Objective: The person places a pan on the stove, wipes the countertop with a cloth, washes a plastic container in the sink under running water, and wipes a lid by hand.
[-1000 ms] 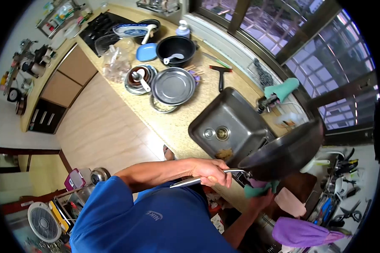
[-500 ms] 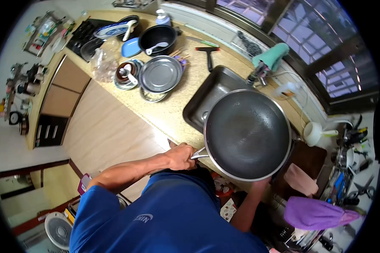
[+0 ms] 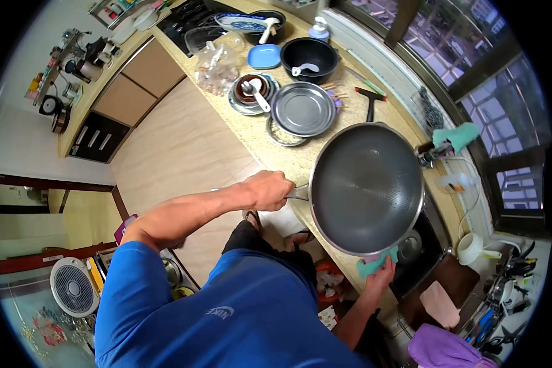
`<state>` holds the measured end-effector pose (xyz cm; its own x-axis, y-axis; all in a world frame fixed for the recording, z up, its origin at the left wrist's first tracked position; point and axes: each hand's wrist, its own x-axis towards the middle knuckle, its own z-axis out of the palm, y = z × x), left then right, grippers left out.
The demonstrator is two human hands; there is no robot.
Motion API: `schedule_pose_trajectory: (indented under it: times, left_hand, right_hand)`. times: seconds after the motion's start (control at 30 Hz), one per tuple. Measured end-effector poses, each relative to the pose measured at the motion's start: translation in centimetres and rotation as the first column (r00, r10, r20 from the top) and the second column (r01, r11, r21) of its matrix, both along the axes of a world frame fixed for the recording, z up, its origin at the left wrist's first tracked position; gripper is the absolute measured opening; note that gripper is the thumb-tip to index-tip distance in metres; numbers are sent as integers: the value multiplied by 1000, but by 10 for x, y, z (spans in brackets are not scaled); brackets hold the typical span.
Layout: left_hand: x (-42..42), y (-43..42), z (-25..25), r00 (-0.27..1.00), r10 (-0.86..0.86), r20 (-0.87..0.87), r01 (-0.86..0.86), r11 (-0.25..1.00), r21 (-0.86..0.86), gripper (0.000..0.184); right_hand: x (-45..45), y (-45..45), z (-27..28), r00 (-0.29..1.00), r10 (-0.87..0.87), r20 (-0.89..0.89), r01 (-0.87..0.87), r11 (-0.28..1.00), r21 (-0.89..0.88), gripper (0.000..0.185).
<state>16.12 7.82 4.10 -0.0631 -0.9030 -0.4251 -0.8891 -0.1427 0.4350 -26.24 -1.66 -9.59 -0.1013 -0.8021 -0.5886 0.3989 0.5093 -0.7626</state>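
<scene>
My left hand (image 3: 268,189) is wrapped round the metal handle (image 3: 298,192) of a large dark wok (image 3: 367,187). The wok is held up over the counter edge and the sink, its patterned inside facing me. Below the near rim, my right hand (image 3: 381,276) grips a green cloth (image 3: 369,265), which is against or just beside the rim; exact contact cannot be made out. Part of the dark sink (image 3: 432,224) shows to the right of the wok, with a round metal piece (image 3: 410,246) in it. The wok hides the rest of the sink.
Left of the wok, the counter (image 3: 239,126) bears a metal plate (image 3: 303,109), stacked bowls (image 3: 250,92), a black basin (image 3: 310,59) and a squeegee (image 3: 371,103). Another green cloth (image 3: 455,136) drapes over the tap. At right are a brown board (image 3: 451,276) and a purple towel (image 3: 444,349).
The wok has shifted left within the view and turned, still in my left hand. My right hand, earlier mostly hidden under the wok, now shows with the green cloth. The camera view has turned.
</scene>
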Motion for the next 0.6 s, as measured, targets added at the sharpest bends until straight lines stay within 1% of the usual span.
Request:
schedule_pose_trajectory:
  times: [0.13, 0.2, 0.23, 0.27, 0.3, 0.33, 0.37, 0.4, 0.47, 0.5, 0.53, 0.6]
  left_hand:
    - [54, 12, 12, 1000, 18, -18, -19, 999, -38, 17]
    - [88, 25, 12, 998, 30, -55, -33, 999, -43, 17]
    - [106, 28, 14, 999, 19, -49, -23, 996, -81, 17]
    - [122, 40, 20, 999, 9, -52, -14, 995, -98, 18]
    - [140, 47, 25, 999, 18, -51, -22, 996, -87, 18]
    - [159, 53, 23, 998, 16, -60, -23, 993, -113, 18]
    - [175, 66, 23, 997, 25, -76, -32, 995, -92, 19]
    - [194, 72, 24, 996, 38, -78, -45, 995, -94, 19]
    - [227, 90, 28, 993, 78, -85, -86, 992, -96, 21]
    - [241, 98, 28, 989, 102, -105, -114, 986, -119, 22]
    - [258, 103, 29, 986, 115, -122, -132, 981, -143, 23]
    - [286, 113, 34, 982, 133, -132, -150, 979, -136, 22]
  right_hand:
    - [26, 9, 5, 1000, 19, 5, -19, 999, -33, 35]
    - [45, 18, 11, 994, 109, 14, -106, 986, -128, 39]
    - [60, 19, 13, 991, 127, -38, -131, 977, -165, 40]
    - [71, 34, 20, 991, 123, -54, -130, 979, -160, 40]
    - [99, 37, 35, 988, 134, -74, -145, 973, -179, 41]
    - [126, 42, 52, 984, 146, -101, -164, 967, -196, 41]
    - [154, 58, 73, 988, 120, -92, -138, 966, -220, 37]
    - [170, 59, 72, 987, 130, -94, -149, 958, -245, 37]
    - [197, 62, 67, 991, 128, -38, -133, 936, -326, 38]
    - [218, 65, 77, 989, 147, -15, -143, 936, -321, 38]
    - [238, 67, 83, 989, 146, -38, -150, 920, -361, 38]
    - [264, 70, 93, 988, 122, -94, -146, 936, -321, 37]
